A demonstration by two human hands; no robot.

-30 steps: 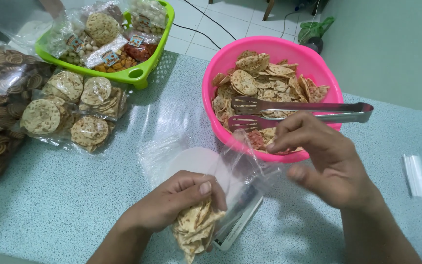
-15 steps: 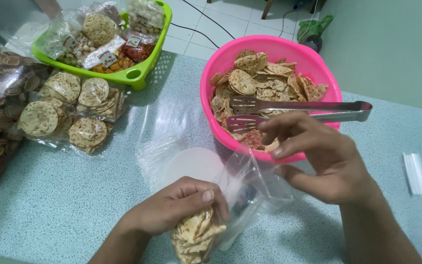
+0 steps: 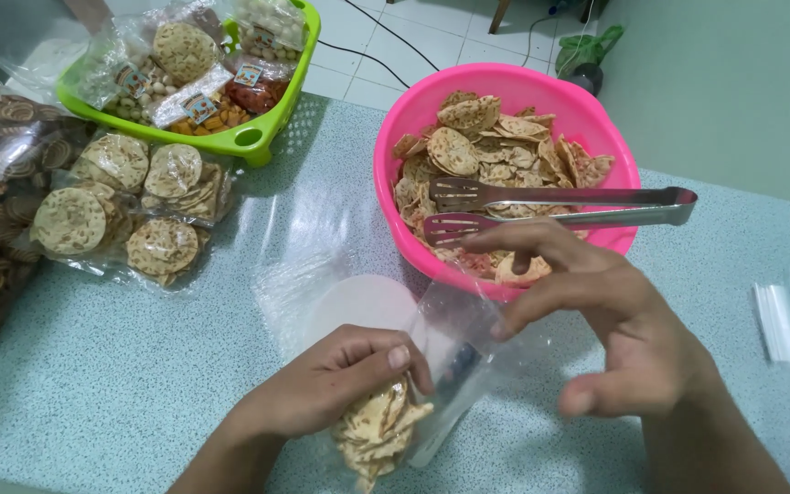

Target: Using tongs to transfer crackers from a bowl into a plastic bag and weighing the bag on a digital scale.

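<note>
Two hands work a clear plastic bag [image 3: 454, 352] near the table's [image 3: 121, 402] front edge. The crackers [image 3: 377, 430] are now clenched in the left hand [image 3: 331, 389], bunched lower than before; the right hand [image 3: 596, 316], fingers spread, has released the bag mouth. Filling looks finished.

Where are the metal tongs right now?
In the head view, the metal tongs lie across the pink bowl of crackers, right of centre, just above the right hand.
</note>
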